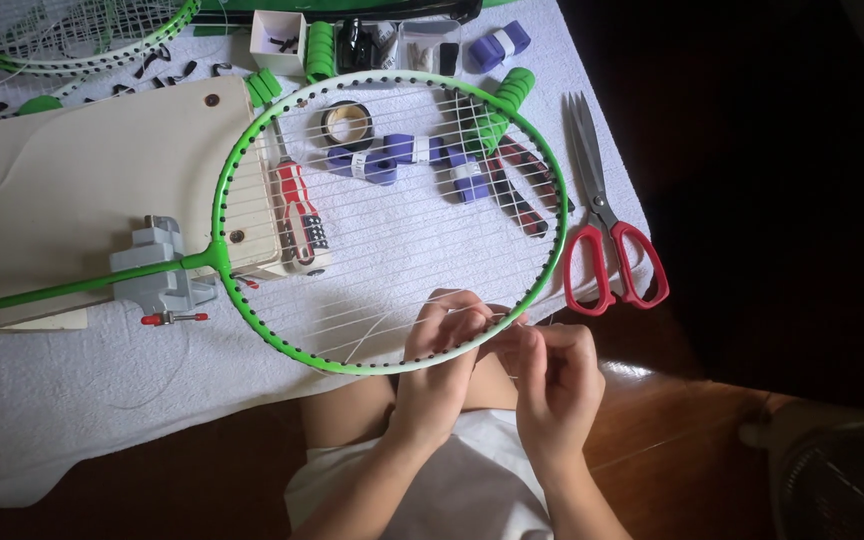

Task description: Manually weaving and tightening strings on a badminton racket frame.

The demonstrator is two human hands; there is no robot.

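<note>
A: Racket point(252, 165), green-framed, lies flat over the white cloth point(72, 400), its shaft clamped in a grey vise point(157, 270) on a pale wooden board point(82, 180).

B: Around it?

A: Red-handled scissors point(607, 245) just beside the rim; purple grip rolls point(382, 160) and a tape roll point(347, 122) show under the strings. Dark wooden floor below.

B: Hands?

A: Left hand point(442, 365) curls over the near rim, fingertips pinching white string point(372, 335). Right hand point(557, 385), touching it, pinches the same string at the frame.
</note>
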